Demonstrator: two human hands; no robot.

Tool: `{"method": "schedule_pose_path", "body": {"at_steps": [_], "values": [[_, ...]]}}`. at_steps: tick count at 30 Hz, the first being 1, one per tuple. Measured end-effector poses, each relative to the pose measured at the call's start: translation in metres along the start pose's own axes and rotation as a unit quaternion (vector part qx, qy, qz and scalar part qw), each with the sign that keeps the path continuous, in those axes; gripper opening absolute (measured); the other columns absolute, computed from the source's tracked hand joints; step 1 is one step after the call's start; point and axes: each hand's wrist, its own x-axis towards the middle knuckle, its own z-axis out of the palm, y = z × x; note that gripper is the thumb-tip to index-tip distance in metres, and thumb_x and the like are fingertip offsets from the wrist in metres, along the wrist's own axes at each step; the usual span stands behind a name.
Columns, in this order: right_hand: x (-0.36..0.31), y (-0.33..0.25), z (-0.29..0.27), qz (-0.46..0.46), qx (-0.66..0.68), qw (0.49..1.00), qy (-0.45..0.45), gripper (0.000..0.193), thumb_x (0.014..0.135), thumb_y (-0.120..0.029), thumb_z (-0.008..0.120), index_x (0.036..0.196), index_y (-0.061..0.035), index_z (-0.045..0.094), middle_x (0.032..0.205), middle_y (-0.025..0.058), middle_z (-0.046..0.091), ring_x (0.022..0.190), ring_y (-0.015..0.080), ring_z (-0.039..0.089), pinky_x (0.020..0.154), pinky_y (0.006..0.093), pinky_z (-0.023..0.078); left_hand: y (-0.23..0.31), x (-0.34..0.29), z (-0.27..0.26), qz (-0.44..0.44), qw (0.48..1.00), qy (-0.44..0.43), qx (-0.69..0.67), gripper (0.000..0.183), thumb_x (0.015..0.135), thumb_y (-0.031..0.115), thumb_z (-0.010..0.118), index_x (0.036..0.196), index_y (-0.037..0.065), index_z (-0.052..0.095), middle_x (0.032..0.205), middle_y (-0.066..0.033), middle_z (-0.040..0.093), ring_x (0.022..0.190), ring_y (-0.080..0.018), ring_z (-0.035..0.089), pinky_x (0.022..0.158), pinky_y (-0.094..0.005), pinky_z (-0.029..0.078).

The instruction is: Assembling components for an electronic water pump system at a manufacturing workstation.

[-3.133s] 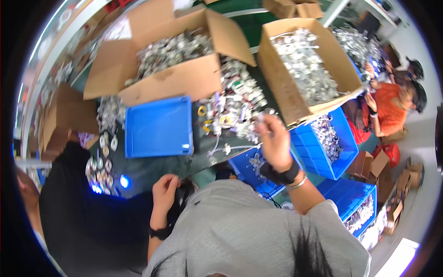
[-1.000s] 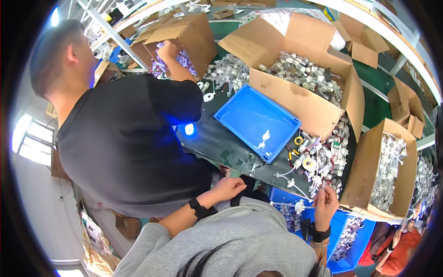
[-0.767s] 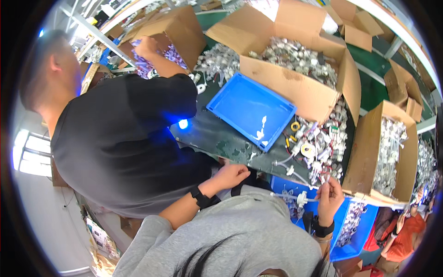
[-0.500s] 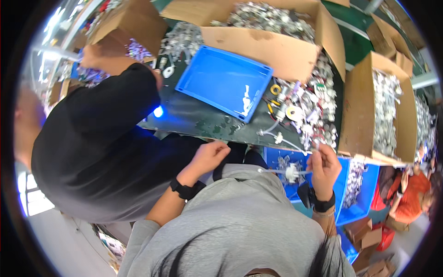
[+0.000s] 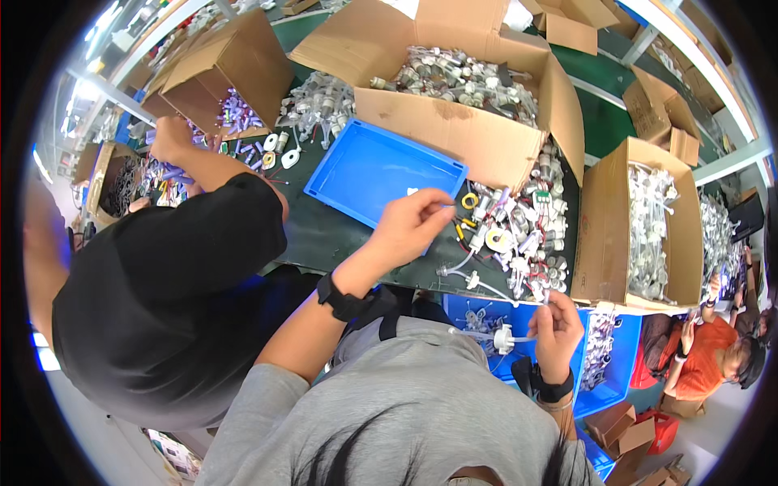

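My right hand (image 5: 557, 328) is closed on a clear tube with a round white plastic fitting (image 5: 503, 339), held over the front of the table edge. My left hand (image 5: 413, 227) is stretched over the right side of a shallow blue tray (image 5: 356, 158), fingertips pinched together; whether anything is between them cannot be made out. Partly hidden behind that hand are small white pieces (image 5: 412, 191) in the tray. Right of my left fingers lies a heap of mixed small parts (image 5: 527, 231), with yellow rings, wires and white fittings. A tube with a white fitting (image 5: 472, 280) lies at the table's front edge.
A big cardboard box (image 5: 450, 117) of parts stands behind the tray, another box (image 5: 604, 231) to the right. Blue bins (image 5: 624, 356) sit below the table edge. At my left a co-worker in a black shirt (image 5: 170, 283) reaches toward purple-and-white parts (image 5: 235, 113).
My left hand has risen from near my lap to the tray's right side. My right hand keeps the tube with the fitting, little moved. The co-worker's arm has shifted slightly; the view has tilted.
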Motion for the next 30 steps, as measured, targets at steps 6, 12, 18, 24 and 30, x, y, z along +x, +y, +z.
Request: {"method": "schedule_pose_path", "body": {"at_steps": [6,12,18,24,30], "values": [[0.003,0.002,-0.009,-0.003,-0.016,0.997,0.071,0.019,0.082,-0.002,0.049,0.1,0.002,0.047,0.059,0.0027,0.051,0.047,0.0047,0.045,0.041,0.0166,0.036,0.064,0.04,-0.019,0.043,0.978,-0.019,-0.203,0.019,0.083,0.015,0.053,0.094,0.0,0.053,0.076,-0.006,0.058,0.067,-0.0112,0.056,0.063,-0.0238,0.046],[0.019,-0.002,0.0,-0.001,-0.032,0.997,0.074,0.018,0.083,-0.006,0.049,0.099,0.0026,0.046,0.058,0.0033,0.05,0.045,0.0048,0.044,0.039,0.0163,0.035,0.083,0.092,-0.097,0.103,0.899,0.093,-0.415,0.014,0.083,0.015,0.05,0.088,0.004,0.054,0.07,-0.0019,0.056,0.061,-0.0105,0.054,0.058,-0.0239,0.047],[0.039,-0.015,0.017,0.004,-0.073,0.995,0.067,0.018,0.085,-0.01,0.046,0.097,0.0021,0.048,0.053,0.0012,0.048,0.039,0.0048,0.042,0.034,0.0158,0.031,0.074,0.142,-0.195,0.086,0.902,0.13,-0.402,0.018,0.084,0.013,0.046,0.095,0.0,0.052,0.077,-0.0033,0.056,0.065,-0.0122,0.054,0.06,-0.0241,0.047],[0.061,-0.028,0.038,0.055,-0.07,0.994,0.06,0.017,0.083,-0.008,0.049,0.096,0.003,0.048,0.055,0.0026,0.049,0.043,0.005,0.044,0.037,0.0163,0.033,0.05,0.214,-0.207,-0.013,0.999,0.044,-0.006,0.023,0.083,0.021,0.05,0.098,0.003,0.053,0.084,-0.0033,0.057,0.07,-0.0127,0.054,0.061,-0.0234,0.045],[0.074,-0.043,0.039,0.026,-0.112,0.984,0.134,0.015,0.083,-0.007,0.049,0.094,0.0024,0.051,0.053,0.0014,0.048,0.039,0.0045,0.041,0.034,0.0164,0.031,-0.007,0.298,-0.223,0.074,0.855,-0.177,0.481,0.029,0.078,0.025,0.055,0.096,0.003,0.055,0.088,-0.009,0.058,0.074,-0.0217,0.055,0.066,-0.0313,0.044]]}}
